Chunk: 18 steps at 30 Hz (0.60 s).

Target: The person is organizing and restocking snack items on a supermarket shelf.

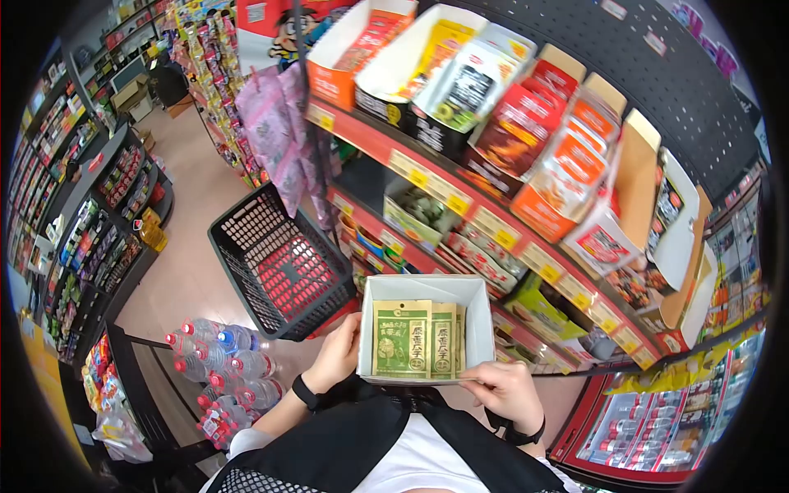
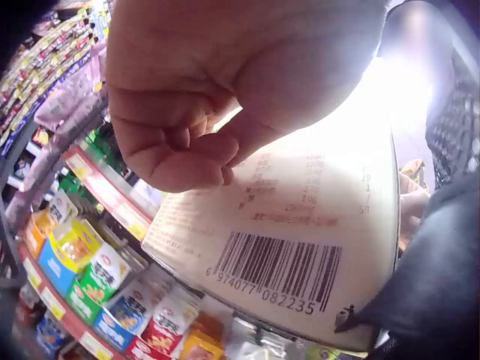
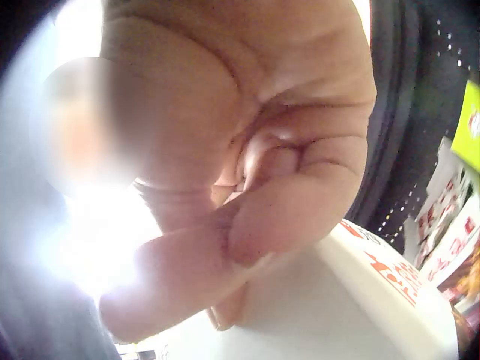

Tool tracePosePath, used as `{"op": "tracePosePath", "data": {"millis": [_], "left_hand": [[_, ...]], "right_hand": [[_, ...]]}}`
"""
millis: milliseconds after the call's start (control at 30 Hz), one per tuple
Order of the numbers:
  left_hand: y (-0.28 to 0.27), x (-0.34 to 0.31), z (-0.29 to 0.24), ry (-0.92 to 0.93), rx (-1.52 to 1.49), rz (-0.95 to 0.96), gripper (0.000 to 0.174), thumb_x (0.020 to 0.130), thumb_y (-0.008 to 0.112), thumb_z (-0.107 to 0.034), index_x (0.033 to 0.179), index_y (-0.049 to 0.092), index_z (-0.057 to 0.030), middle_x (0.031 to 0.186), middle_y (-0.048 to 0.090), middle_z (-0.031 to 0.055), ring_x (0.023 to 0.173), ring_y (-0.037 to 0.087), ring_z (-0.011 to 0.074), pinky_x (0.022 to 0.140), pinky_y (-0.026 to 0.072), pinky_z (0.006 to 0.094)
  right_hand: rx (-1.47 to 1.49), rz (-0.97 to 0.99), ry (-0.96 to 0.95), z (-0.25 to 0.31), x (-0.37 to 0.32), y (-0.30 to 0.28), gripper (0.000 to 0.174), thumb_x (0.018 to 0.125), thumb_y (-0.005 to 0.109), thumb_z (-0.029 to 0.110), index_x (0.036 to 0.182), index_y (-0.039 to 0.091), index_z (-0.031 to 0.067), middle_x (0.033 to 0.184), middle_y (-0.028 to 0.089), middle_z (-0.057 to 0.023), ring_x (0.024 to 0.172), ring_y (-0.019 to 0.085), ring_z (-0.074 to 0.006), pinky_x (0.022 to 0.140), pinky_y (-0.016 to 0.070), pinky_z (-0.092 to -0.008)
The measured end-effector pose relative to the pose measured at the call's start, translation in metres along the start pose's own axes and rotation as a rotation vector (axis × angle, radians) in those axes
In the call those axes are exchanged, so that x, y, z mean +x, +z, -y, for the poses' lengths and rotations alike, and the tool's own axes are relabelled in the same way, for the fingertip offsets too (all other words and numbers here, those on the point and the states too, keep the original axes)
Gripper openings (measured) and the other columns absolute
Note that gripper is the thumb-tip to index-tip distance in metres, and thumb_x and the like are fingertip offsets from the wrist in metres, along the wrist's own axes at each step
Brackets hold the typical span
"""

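A small white open-topped cardboard box [image 1: 426, 287] is held in front of the torso in the head view. Inside stand several green-and-tan snack packets [image 1: 402, 341], gathered toward its left and middle. My left hand [image 1: 335, 355] grips the box's left wall. At the near right corner, my right hand [image 1: 505, 389] pinches the rim between thumb and curled fingers. The left wrist view shows the left fingers [image 2: 176, 169] bent against the box, above a printed barcode [image 2: 277, 270]. Red lettering [image 3: 394, 277] marks the box side in the right wrist view.
Ahead, a tiered shelf [image 1: 427, 185] carries boxes of snack packets, with a pegboard [image 1: 575, 49] behind. A black shopping basket [image 1: 246, 230] is to the left, near several large water bottles [image 1: 246, 366]. A drinks cooler [image 1: 649, 431] stands at lower right.
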<state>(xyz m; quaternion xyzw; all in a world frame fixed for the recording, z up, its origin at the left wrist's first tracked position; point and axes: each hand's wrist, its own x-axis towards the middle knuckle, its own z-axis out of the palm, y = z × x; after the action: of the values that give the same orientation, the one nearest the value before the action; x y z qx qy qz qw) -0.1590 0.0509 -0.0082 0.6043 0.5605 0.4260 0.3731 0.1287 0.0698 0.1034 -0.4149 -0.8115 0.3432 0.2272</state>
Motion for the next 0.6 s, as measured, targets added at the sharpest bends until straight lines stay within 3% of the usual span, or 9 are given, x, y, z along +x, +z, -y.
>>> {"op": "tracePosePath", "data": {"millis": [33,100,233,267,367,400,500,567,600], "left_hand": [[-0.013,0.004,0.013,0.04,0.034,-0.072,0.029,0.093,0.054,-0.007,0.12,0.047,-0.0003,0.1,0.065,0.0185,0.093,0.066,0.031,0.079,0.0507,0.0334],[-0.038,0.015,0.039,-0.065,-0.246,-0.155,0.03,0.091,0.056,-0.007,0.119,0.048,0.0,0.103,0.065,0.0186,0.094,0.066,0.0286,0.081,0.0503,0.0332],[-0.1,0.037,0.04,0.008,-0.257,-0.301,0.042,0.087,0.056,-0.002,0.128,0.048,-0.0003,0.113,0.063,0.015,0.102,0.062,0.0217,0.086,0.0485,0.0307],[-0.115,0.041,0.06,0.066,-0.098,-0.31,0.042,0.09,0.053,-0.001,0.131,0.047,-0.0011,0.116,0.061,0.0128,0.102,0.06,0.0178,0.087,0.0473,0.0286],[-0.146,0.061,0.066,0.018,-0.23,-0.359,0.039,0.092,0.049,0.002,0.131,0.047,-0.0006,0.112,0.06,0.0103,0.099,0.059,0.0145,0.085,0.0469,0.0271],[-0.152,0.068,0.073,0.047,-0.195,-0.367,0.037,0.094,0.046,0.002,0.13,0.048,0.0003,0.109,0.059,0.0092,0.092,0.057,0.0122,0.081,0.0469,0.0259],[-0.171,0.08,0.081,0.022,-0.079,-0.258,0.036,0.092,0.048,0.003,0.128,0.048,0.0022,0.11,0.057,0.0094,0.075,0.05,0.0123,0.071,0.0446,0.0249],[-0.179,0.09,0.083,0.168,0.013,-0.227,0.035,0.091,0.049,0.003,0.125,0.05,0.0007,0.11,0.056,0.0106,0.073,0.051,0.0152,0.069,0.0438,0.0243],[-0.183,0.093,0.08,0.14,0.009,-0.19,0.035,0.091,0.048,0.003,0.125,0.051,0.0,0.11,0.057,0.0107,0.076,0.053,0.0157,0.07,0.0446,0.025]], "right_hand": [[-0.027,-0.003,-0.053,0.006,0.018,0.009,0.005,0.079,0.07,0.013,0.083,0.068,0.0106,0.072,0.065,-0.0049,0.059,0.063,-0.0213,0.05,0.0487,-0.0304],[-0.084,-0.005,-0.149,0.019,0.052,0.027,0.005,0.079,0.07,0.013,0.083,0.068,0.0108,0.071,0.064,-0.005,0.059,0.063,-0.0212,0.049,0.0487,-0.0309],[-0.138,-0.098,-0.272,0.044,0.122,0.061,0.004,0.079,0.07,0.013,0.083,0.068,0.0112,0.075,0.067,-0.0044,0.058,0.064,-0.0221,0.049,0.0494,-0.0309],[-0.135,-0.103,-0.244,0.048,0.138,0.069,0.004,0.079,0.07,0.011,0.083,0.068,0.0099,0.077,0.068,-0.0053,0.059,0.064,-0.0227,0.049,0.0499,-0.0302],[-0.111,-0.214,-0.222,0.051,0.181,0.094,0.004,0.08,0.069,0.01,0.083,0.068,0.0076,0.076,0.068,-0.0073,0.056,0.064,-0.0209,0.049,0.0502,-0.0287],[-0.018,-0.208,-0.145,0.056,0.19,0.1,0.004,0.082,0.069,0.007,0.084,0.068,0.0043,0.076,0.068,-0.0086,0.051,0.064,-0.018,0.047,0.0499,-0.0275],[0.016,-0.316,-0.064,0.063,0.214,0.113,0.004,0.083,0.067,0.004,0.086,0.068,0.002,0.075,0.068,-0.0094,0.049,0.064,-0.0156,0.046,0.0493,-0.0268],[0.001,-0.381,-0.032,0.064,0.227,0.118,0.005,0.083,0.066,0.002,0.087,0.067,0.0005,0.076,0.068,-0.0111,0.05,0.064,-0.0161,0.045,0.0488,-0.0263],[0.008,-0.412,-0.008,0.064,0.232,0.121,0.005,0.083,0.066,0.003,0.087,0.067,0.0003,0.076,0.068,-0.0115,0.05,0.065,-0.0162,0.045,0.0488,-0.0262]]}}
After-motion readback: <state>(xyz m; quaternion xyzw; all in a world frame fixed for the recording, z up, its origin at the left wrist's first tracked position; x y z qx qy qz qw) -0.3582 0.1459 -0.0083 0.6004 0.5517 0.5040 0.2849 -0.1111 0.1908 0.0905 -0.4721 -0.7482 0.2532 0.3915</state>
